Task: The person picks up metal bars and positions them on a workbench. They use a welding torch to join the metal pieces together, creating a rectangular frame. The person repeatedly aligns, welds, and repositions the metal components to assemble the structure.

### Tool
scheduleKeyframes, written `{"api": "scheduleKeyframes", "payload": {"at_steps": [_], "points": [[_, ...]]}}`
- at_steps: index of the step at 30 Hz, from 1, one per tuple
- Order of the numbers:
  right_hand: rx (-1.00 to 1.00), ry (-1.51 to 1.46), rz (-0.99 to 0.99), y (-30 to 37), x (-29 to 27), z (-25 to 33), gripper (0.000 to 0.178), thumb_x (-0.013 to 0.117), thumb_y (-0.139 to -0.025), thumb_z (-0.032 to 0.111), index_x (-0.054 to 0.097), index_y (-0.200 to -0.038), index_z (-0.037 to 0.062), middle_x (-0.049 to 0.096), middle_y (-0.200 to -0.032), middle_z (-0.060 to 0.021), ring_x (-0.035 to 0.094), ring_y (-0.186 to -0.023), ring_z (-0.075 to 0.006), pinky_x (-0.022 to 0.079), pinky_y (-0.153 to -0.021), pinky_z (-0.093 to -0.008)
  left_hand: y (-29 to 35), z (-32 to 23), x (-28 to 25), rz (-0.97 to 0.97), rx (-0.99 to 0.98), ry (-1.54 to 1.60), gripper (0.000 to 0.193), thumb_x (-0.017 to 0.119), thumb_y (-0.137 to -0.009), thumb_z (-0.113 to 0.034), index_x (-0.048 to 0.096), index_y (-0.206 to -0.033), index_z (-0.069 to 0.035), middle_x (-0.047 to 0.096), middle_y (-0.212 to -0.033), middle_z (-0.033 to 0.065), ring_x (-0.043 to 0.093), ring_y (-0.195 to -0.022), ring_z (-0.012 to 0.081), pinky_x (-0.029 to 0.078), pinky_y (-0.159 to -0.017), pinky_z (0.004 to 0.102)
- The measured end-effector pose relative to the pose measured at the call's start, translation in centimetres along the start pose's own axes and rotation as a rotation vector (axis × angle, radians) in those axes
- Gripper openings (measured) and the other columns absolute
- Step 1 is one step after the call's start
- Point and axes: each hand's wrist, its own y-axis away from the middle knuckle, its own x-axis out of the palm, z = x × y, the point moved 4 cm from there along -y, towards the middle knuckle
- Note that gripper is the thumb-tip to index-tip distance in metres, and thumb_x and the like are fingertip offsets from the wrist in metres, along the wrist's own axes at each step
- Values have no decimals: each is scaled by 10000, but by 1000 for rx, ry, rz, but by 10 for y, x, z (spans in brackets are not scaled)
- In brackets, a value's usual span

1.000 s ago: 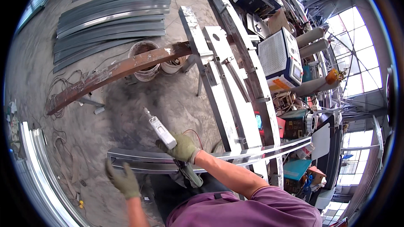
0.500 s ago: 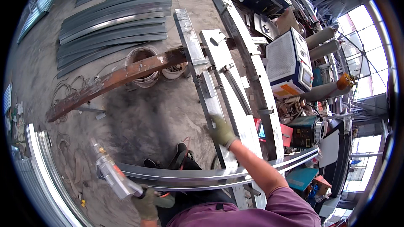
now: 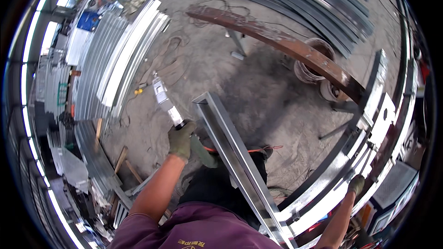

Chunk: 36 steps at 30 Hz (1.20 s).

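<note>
My gloved left hand [image 3: 181, 139] is closed round the grip of a handheld welding gun [image 3: 162, 96], its nozzle pointing forward over the floor. A galvanized steel channel [image 3: 240, 157] slants in front of my body, just right of that hand, with its hollow side up. Off to the right, my gloved right hand [image 3: 356, 184] is low over the metal rails, closed at the handle end of a hammer [image 3: 371, 146]. Its fingers are small in the view. Beneath the hammer lies a bright steel plate [image 3: 386, 113], beside a long box rail [image 3: 339, 157].
A rusty beam [image 3: 277, 41] crosses beyond the rails, with buckets [image 3: 307, 71] under it. Stacks of steel profiles lie at the far right [image 3: 304, 4] and left [image 3: 134, 50]. A red cable [image 3: 267, 149] runs by my feet. A white-and-blue machine [image 3: 392, 193] stands at the right.
My view has swung left. My right hand has moved from the near box rail to the hammer's handle. My left hand still holds the welding gun, now pointing more forward.
</note>
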Motion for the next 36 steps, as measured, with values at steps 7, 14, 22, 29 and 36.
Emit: {"api": "scheduleKeyframes", "payload": {"at_steps": [7,14,22,29,36], "points": [[50,-1160,209,34,-97,15,307,615,-1079,423,683,-964,147,544,-752,-26,460,-561,-163,337,-473,-335,-55,15,2,137,-83,149,453,817,-881,-45,707,-1321,-46,709,-1049,23,670,-897,152,582,-785,335],[-215,-1070,309,221,-218,228,357,655,-1087,390,705,-1175,48,494,-672,23,470,-475,-86,367,-403,-263,-87,27,24,426,-22,199,542,806,-889,19,671,-1412,-24,720,-1165,29,686,-1012,134,577,-910,294],[-609,-996,513,364,-206,403,279,647,-1072,216,659,-1222,-19,575,-726,6,529,-547,-91,456,-510,-269,-78,2,-14,372,-81,-71,389,791,-895,-24,660,-1262,-8,716,-1098,47,698,-897,137,595,-780,316],[-385,-880,825,446,-173,457,224,670,-1064,158,696,-1175,-36,571,-692,6,510,-512,-75,409,-466,-255,-71,-16,-62,326,93,393,390,637,-1115,-401,522,-1290,-71,681,-1079,83,714,-794,165,606,-659,323],[-378,-927,830,460,-149,436,186,678,-1067,125,684,-1146,-43,627,-770,-29,595,-595,-103,496,-519,-270,-38,-14,-83,441,80,445,495,562,-1144,-435,519,-1437,-39,665,-1071,96,707,-847,205,597,-754,367]]}}
